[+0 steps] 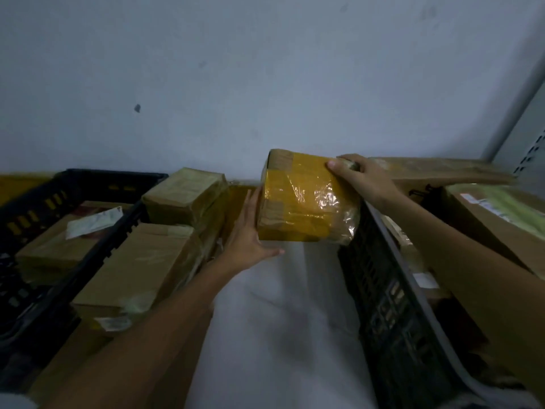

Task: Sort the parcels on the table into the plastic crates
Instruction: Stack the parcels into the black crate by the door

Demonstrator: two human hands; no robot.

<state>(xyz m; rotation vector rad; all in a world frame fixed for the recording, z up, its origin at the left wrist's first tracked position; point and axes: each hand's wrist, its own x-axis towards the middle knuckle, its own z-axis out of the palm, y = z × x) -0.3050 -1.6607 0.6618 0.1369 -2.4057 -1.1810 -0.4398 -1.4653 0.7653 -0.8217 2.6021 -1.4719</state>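
Holding yellow-taped parcel (298,199) above the worktop (280,320): pressing its left side with flat, straight-fingered left hand (247,231), clutching far right corner with curled right hand (362,175).

Both arms are reaching forward, left hand (250,231) pressing flat with straight fingers, right hand (364,180) gripping with fingers curled.

I can see six parcels: one yellow parcel (298,199), one back brown parcel (184,196), one near brown parcel (138,267), one crated parcel (56,246), one long flat parcel (442,169) and one big parcel (489,240). There are two black crates: left crate (112,177) and right crate (392,320). There are two grips: left grip (250,231) and right grip (365,178).
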